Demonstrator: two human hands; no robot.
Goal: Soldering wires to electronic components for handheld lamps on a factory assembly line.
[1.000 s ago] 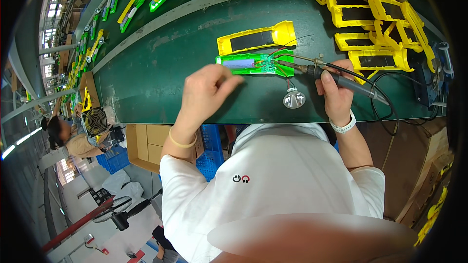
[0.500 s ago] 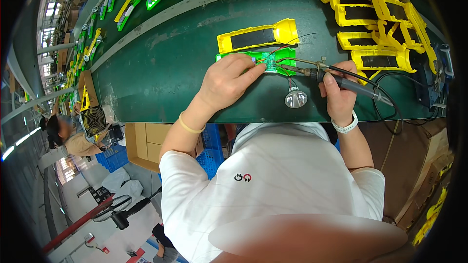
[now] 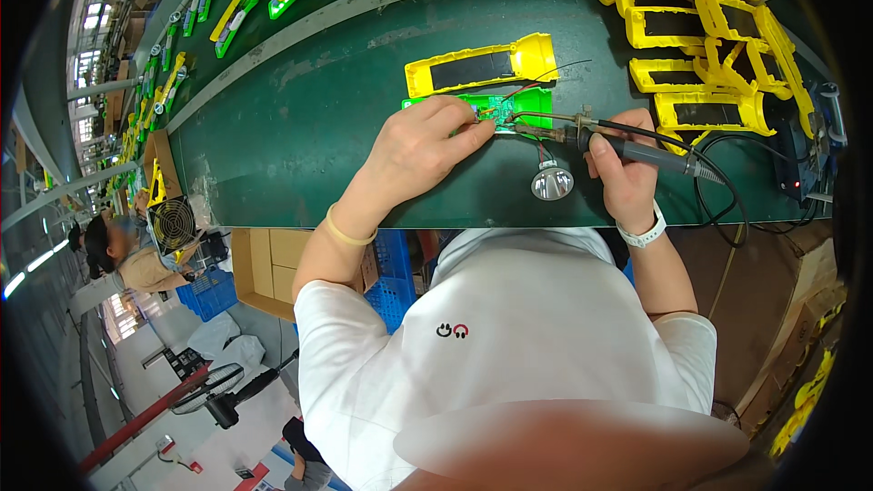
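L. hand (image 3: pixel 414 147), back from the circuit board (image 3: pixel 503 109) a sec. ago, now covers the green casing's (image 3: pixel 536 105) left end (its grip hidden); R. hand (image 3: pixel 627 168) stays wrapped round a soldering iron (image 3: pixel 655 158), so both appear engaged on one pc., flat on the bench (image 3: pixel 300 127). Tee (image 3: pixel 546 309) bears a small emblem (image 3: pixel 453 331); no legible labels.

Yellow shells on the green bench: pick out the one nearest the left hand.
The single yellow shell lying just beyond the green shell that is partly under the left hand; the others lie in the right-hand pile or at upper left.
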